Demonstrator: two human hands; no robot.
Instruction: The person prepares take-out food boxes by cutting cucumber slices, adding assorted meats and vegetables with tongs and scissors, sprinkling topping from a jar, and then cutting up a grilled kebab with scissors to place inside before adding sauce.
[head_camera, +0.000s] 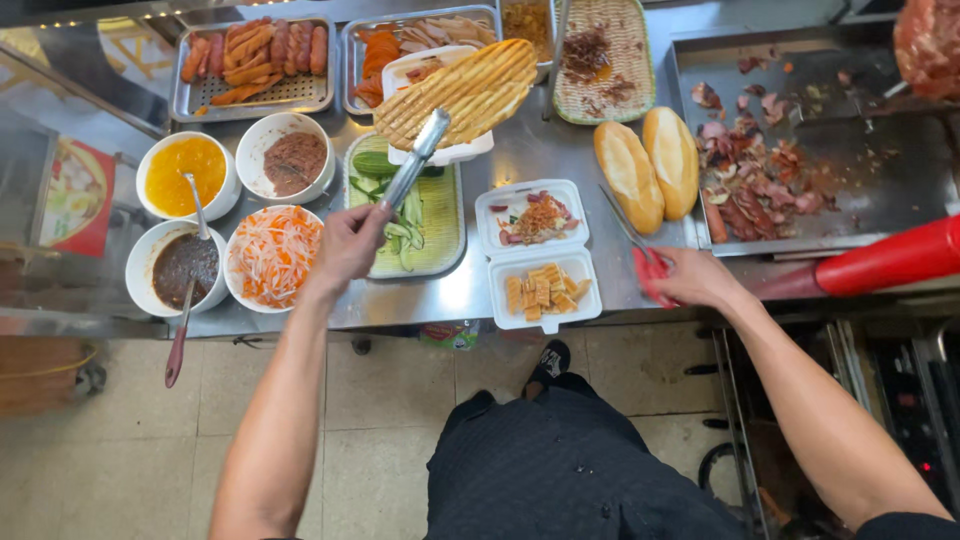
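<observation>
- Far left on the steel tabletop (520, 160): four white bowls — yellow sauce (186, 175), brown paste (294, 161), dark sauce (185, 268) w/ a red-handled spoon (181, 330) sticking out over the edge, & shredded carrot-radish pickle (274, 256).
- Behind them, a metal tray of sausages (255, 62).
- Left hand (348, 247): grip closed round the handle end of metal tongs (413, 160), held up off the tabletop.
- Tongs' tips clamp a flat grilled bread (470, 90) w/ dark press lines; it hangs in the air, tilted, above a white foam tray (448, 152) & the green tray of cucumber slices (432, 225).
- Back middle: second metal tray w/ carrot & pale slices (400, 40), then an oval woven basket (604, 62) w/ dark scraps.
- Centre front: open white foam box (537, 255), upper half w/ meat & shredded topping, lower half w/ small tan cubes.
- Just right of the box: two golden baguette rolls (650, 165) side by side, touching.
- Right hand (690, 277): grip closed on sth red (648, 275) at the tabletop edge; a thin metal blade or rod (622, 220) runs from it toward the rolls — can't tell exactly what tool it is.
- Right: flat griddle (880, 170) w/ chopped reddish meat (760, 180) piled on its left part.
- Far right front: a red tube-like object (890, 258) lying across the edge; top corner shows a lump of meat (930, 45), partly out of view.
</observation>
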